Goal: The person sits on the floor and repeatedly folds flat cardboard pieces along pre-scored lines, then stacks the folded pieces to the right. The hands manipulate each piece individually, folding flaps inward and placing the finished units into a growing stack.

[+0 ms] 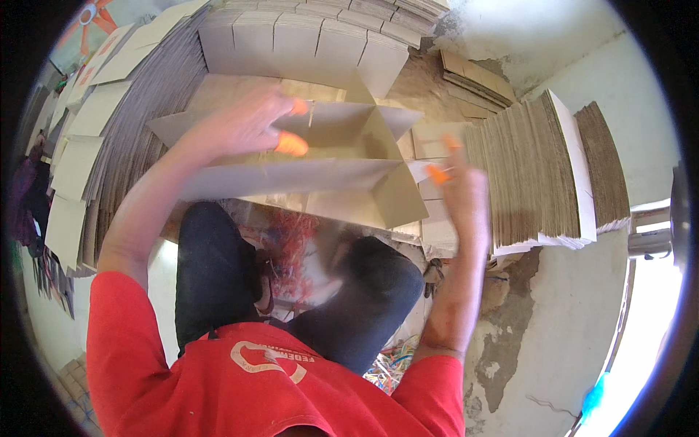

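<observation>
Between my hands stands a cardboard divider [349, 171], made of long upright strips crossed by shorter ones at its right end. Over its left part is my left hand [251, 120], slightly blurred, with orange covers on thumb and finger. Those fingertips are spread, and nothing shows between them. My right hand [464, 182] is beyond the divider's right end, beside small flat cardboard pieces [437, 211]. It also wears orange finger covers and is smeared by motion. Its thumb and finger look apart, with no piece clearly held; whether it touches the pieces I cannot tell.
Tall stacks of cardboard strips stand at the left [145, 102] and the right [531, 167]. A row of slotted cardboard sheets [298, 44] lines the back. More flat pieces [477, 76] lie at the far right. My legs [218, 269] are below the work surface's near edge.
</observation>
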### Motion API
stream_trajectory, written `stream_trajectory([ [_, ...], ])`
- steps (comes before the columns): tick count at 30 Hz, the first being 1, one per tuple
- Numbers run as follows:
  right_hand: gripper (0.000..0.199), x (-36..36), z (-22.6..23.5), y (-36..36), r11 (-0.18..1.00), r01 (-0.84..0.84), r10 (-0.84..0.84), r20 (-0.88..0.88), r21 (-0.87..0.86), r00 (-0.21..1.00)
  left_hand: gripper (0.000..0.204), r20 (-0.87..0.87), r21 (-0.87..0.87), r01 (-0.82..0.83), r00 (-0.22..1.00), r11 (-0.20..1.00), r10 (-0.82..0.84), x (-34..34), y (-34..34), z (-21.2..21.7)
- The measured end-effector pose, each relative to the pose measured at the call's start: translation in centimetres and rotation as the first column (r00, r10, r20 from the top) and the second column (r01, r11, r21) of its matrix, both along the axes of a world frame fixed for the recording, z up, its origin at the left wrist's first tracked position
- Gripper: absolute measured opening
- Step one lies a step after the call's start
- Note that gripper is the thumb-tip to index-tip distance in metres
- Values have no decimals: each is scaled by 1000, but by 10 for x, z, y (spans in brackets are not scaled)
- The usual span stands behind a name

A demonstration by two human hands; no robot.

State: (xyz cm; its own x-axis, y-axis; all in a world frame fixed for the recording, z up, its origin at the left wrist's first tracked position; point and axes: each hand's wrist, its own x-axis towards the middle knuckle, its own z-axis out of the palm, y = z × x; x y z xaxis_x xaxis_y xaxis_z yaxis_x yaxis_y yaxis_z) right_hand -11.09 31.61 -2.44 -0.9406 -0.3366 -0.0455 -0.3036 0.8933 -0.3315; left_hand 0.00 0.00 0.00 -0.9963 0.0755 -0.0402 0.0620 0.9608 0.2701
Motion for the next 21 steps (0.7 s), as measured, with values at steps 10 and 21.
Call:
stream_trajectory([
  [10,34,-66,77,190,726,565,-243,-622,392,744,17,-170,68,-17,985,998,29,53,-22,-103],
  [21,21,-92,121,245,939,232,-119,-393,254,912,75,-259,97,14,966,995,12,34,25,-74],
])
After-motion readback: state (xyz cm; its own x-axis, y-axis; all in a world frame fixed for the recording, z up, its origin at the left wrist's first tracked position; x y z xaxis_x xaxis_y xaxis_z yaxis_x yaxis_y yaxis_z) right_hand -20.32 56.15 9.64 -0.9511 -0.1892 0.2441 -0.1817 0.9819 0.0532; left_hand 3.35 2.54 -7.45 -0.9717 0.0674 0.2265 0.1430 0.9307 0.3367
